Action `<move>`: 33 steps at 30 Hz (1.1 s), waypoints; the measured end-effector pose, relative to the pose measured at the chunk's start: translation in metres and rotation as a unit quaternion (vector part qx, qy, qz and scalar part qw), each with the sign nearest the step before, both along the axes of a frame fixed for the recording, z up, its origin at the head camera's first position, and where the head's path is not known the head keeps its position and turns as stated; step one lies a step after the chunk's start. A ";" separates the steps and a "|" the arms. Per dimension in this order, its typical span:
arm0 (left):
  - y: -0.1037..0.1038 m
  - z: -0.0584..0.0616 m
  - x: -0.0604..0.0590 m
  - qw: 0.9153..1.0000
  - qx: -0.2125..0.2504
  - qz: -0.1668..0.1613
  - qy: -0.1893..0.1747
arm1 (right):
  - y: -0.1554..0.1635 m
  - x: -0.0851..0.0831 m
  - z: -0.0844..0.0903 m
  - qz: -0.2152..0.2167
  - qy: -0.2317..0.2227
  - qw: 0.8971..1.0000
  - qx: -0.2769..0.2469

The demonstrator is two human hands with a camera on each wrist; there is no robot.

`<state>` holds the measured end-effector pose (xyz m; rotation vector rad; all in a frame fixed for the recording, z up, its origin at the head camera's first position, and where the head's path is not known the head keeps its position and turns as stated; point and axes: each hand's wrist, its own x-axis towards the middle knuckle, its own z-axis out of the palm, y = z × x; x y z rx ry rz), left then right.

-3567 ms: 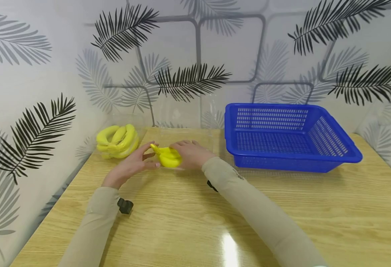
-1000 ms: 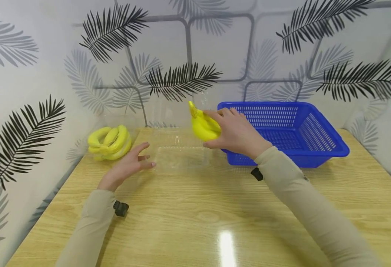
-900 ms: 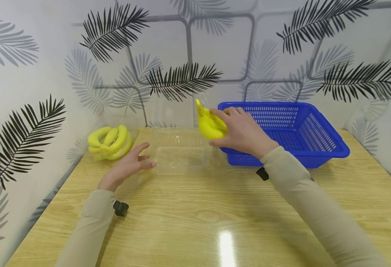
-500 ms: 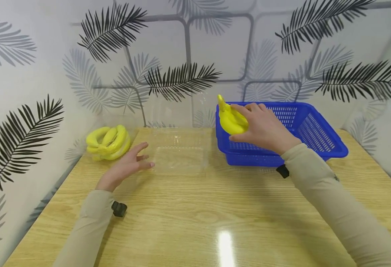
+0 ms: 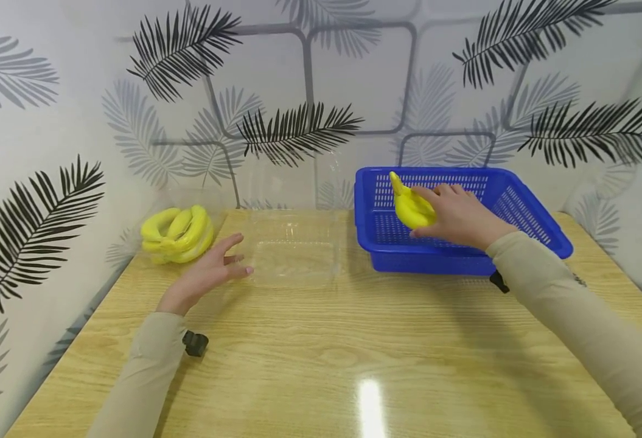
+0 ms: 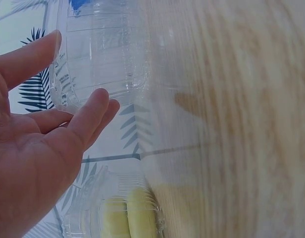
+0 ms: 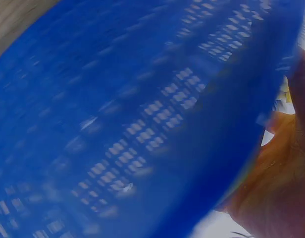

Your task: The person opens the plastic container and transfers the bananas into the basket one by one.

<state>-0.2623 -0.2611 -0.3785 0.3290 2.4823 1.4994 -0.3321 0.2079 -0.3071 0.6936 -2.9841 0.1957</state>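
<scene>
While right hand (image 5: 460, 216) grip holds banana bunch (image 5: 411, 207) inside basket (image 5: 540, 243) rim, left hand (image 5: 208, 274) relaxed, wide.

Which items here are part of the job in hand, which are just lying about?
In the job: banana bunch, gripped by right hand; blue basket; empty clear tray touched by left hand.
Lying about: boxed bananas, wooden table.

Yellow bananas (image 5: 411, 205) sit against a bright blue perforated basket (image 5: 523, 240); the table (image 5: 321, 353) is pale woodgrain, the wall (image 5: 52, 121) white with black and grey palm fronds, the sleeves (image 5: 572, 316) beige
</scene>
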 end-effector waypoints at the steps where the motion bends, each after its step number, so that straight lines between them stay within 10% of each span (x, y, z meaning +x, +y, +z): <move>1: 0.000 0.000 0.000 1.000 -0.001 0.001 0.000 | 0.003 -0.003 -0.002 -0.001 -0.006 1.000 0.003; 33: 0.001 0.000 -0.002 1.000 -0.001 0.004 0.000 | 0.030 -0.037 -0.042 -0.020 -0.132 0.990 0.043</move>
